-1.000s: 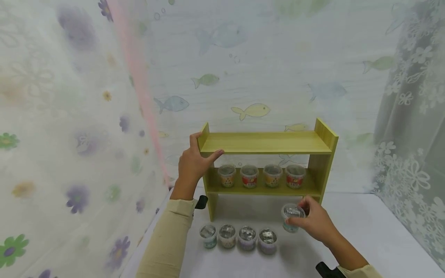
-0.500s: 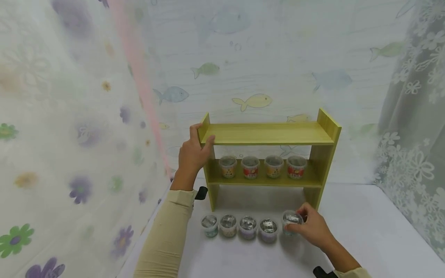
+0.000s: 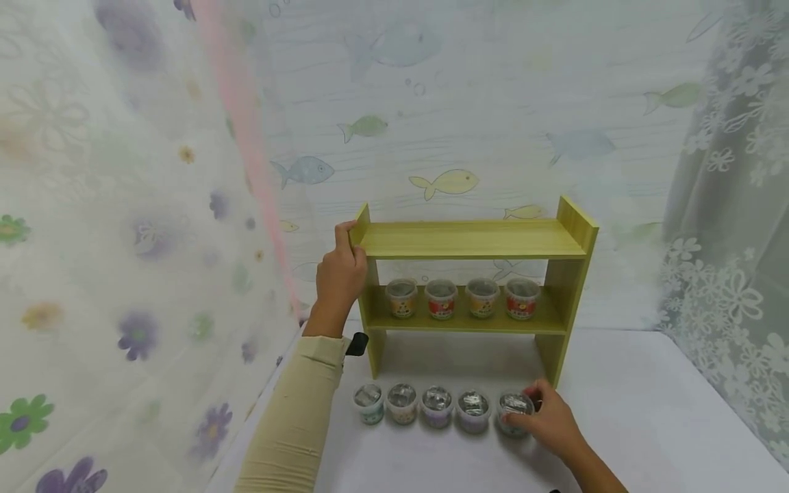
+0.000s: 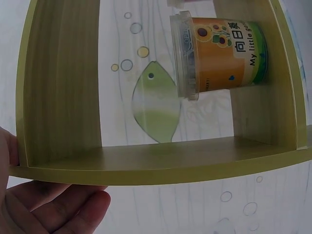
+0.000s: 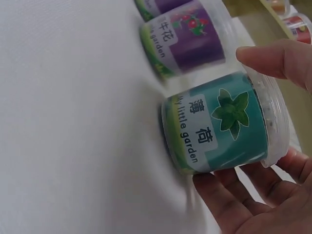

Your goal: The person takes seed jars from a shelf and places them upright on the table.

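My left hand [image 3: 341, 277] grips the upper left side panel of a yellow-green wooden shelf [image 3: 474, 239]. In the left wrist view its fingers [image 4: 73, 207] lie along the panel's outer face. My right hand [image 3: 557, 426] holds a lidded plastic cup [image 5: 219, 126] with a teal label and a green leaf picture. Its thumb [image 5: 273, 58] is on the lid side and the other fingers wrap the opposite side. This cup stands at the right end of a front row on the table, beside a purple-labelled cup [image 5: 190, 39].
The middle board holds several orange and red cups, among them an orange sunflower cup [image 4: 224, 53]. Several more cups, such as the leftmost teal one [image 3: 368, 404], line the white tablecloth [image 3: 419, 465] before the shelf. A fish-print curtain [image 3: 493, 123] hangs behind.
My right hand has lowered the teal cup down and slightly left to the row's right end. My left thumb has drawn in against the shelf's side panel.
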`<state>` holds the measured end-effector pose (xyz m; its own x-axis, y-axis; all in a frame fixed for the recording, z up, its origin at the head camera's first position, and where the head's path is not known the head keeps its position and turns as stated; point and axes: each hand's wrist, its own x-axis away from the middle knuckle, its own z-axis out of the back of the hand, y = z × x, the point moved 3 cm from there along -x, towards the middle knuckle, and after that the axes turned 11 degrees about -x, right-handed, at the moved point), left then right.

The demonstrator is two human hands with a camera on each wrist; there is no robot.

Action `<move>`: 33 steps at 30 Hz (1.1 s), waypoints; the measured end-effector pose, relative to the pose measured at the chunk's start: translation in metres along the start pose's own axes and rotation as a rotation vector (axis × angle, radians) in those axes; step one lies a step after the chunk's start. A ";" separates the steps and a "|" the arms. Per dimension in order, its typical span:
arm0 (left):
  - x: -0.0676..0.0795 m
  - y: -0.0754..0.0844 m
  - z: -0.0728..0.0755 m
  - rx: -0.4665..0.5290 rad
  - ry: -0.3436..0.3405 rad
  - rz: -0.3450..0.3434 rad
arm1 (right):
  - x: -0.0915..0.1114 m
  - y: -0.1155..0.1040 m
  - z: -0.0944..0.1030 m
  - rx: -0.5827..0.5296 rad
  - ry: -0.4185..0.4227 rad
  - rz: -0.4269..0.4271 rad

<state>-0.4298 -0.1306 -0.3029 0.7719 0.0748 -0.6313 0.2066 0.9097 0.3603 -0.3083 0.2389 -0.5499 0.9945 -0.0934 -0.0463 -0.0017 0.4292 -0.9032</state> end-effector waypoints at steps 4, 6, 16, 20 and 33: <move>-0.001 -0.002 0.001 0.004 0.011 0.006 | -0.001 0.003 -0.005 -0.028 0.012 0.006; -0.001 -0.003 0.000 0.002 0.009 0.008 | 0.000 0.004 -0.006 -0.046 0.013 0.005; 0.000 -0.006 0.002 -0.015 0.014 0.045 | 0.001 0.005 -0.013 -0.119 0.001 0.024; 0.000 -0.005 0.002 -0.007 0.016 0.041 | 0.004 0.007 -0.013 -0.157 0.013 0.041; 0.001 0.000 -0.002 -0.008 0.004 0.033 | 0.010 0.018 -0.008 -0.197 0.026 0.055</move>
<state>-0.4305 -0.1297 -0.3047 0.7759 0.1067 -0.6217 0.1757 0.9100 0.3755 -0.2990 0.2385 -0.5703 0.9894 -0.0991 -0.1065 -0.0787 0.2506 -0.9649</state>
